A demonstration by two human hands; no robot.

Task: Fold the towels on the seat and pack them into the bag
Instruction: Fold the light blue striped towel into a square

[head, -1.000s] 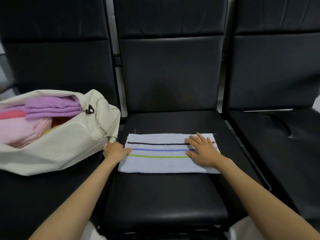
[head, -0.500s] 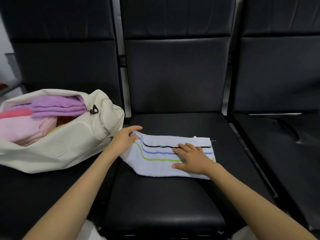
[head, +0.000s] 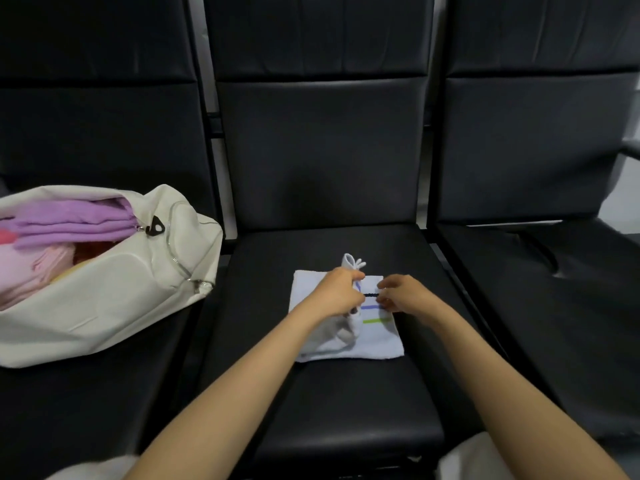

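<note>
A white towel point(head: 379, 344) with black, blue and green stripes lies on the middle black seat point(head: 346, 403), its left half folded over toward the right. My left hand point(head: 337, 292) grips the folded-over edge of the towel, bunched in its fingers above the stripes. My right hand point(head: 403, 294) pinches the towel's right edge near the black stripe. An open cream bag point(head: 114, 292) sits on the left seat, holding folded purple point(head: 72, 220) and pink towels point(head: 31, 268).
Three black padded seats stand in a row with tall backrests. The right seat point(head: 554, 289) carries nothing. The bag's zipper pull point(head: 156, 226) hangs at its opening, facing the middle seat.
My left hand has carried the towel's left end across to the right, folding it over. My right hand shifted from lying flat on the towel to pinching its right edge.
</note>
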